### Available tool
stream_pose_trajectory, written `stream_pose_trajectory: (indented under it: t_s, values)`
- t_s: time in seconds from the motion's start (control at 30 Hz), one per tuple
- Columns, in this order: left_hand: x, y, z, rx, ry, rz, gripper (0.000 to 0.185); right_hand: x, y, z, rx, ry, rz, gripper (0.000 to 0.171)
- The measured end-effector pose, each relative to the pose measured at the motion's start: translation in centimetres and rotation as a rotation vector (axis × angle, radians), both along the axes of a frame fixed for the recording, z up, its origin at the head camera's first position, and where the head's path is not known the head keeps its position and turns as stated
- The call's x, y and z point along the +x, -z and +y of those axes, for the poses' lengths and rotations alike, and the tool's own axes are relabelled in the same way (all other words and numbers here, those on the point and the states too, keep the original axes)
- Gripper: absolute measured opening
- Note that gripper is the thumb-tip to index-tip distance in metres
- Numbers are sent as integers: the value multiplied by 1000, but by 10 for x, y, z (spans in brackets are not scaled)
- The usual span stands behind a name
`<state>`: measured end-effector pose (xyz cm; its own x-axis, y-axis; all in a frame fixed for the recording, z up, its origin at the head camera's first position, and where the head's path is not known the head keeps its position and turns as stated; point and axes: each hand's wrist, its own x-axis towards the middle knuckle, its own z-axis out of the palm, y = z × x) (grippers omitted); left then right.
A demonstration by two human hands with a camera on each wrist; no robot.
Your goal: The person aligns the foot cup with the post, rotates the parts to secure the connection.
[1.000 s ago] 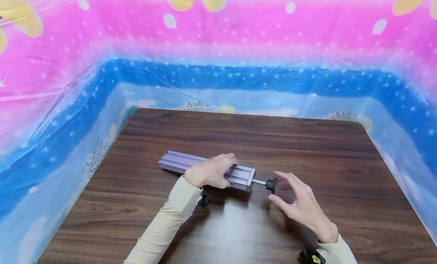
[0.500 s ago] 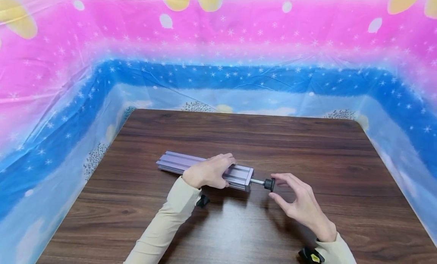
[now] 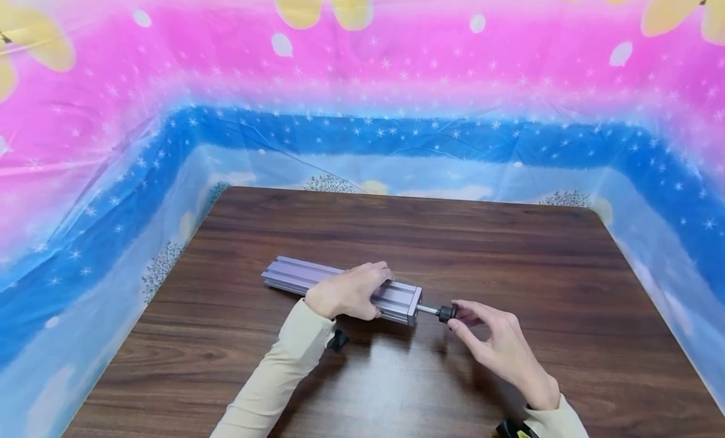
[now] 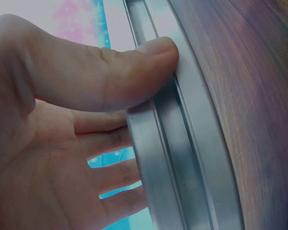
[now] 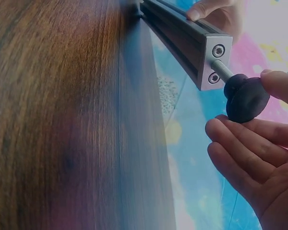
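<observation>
At one table [image 3: 396,236], two hands [image 3: 351,291] [image 3: 504,347], rail [image 3: 301,274], knob [image 3: 447,313]

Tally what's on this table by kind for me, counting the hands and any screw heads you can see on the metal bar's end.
Metal bar: 1
End plate: 1
Screw heads: 2
Threaded rod: 1
Black round end piece: 1
Hands, left hand and right hand: 2
Total: 8

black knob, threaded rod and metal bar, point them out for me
Black knob [image 5: 249,101], right wrist view: its broad face.
Threaded rod [image 5: 222,71], right wrist view: its exposed shaft.
Metal bar [image 3: 303,273], head view: its grooved top face.
</observation>
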<state>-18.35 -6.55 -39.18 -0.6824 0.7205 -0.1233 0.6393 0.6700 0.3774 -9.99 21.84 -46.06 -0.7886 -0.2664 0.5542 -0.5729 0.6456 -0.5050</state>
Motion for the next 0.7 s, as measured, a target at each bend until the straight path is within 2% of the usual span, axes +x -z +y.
stream_pose_trajectory:
  t_s: [0.1, 0.3, 0.4, 0.57, 0.7]
  values:
    - [1, 1, 0, 3, -4, -2, 49, 1, 2, 1, -6, -11, -25, 39]
    - [0, 2, 0, 5, -12, 1, 51, 3, 1, 2, -38, -78, -39, 70]
    - [0, 2, 0, 6, -6, 11, 49, 1, 1, 1, -52, -107, 7, 68]
    - [1, 2, 0, 7, -4, 21, 48, 0, 1, 0, -45, -95, 75, 58]
    - [1, 0, 0, 13, -3, 16, 48, 0, 1, -1, -40, -71, 54, 55]
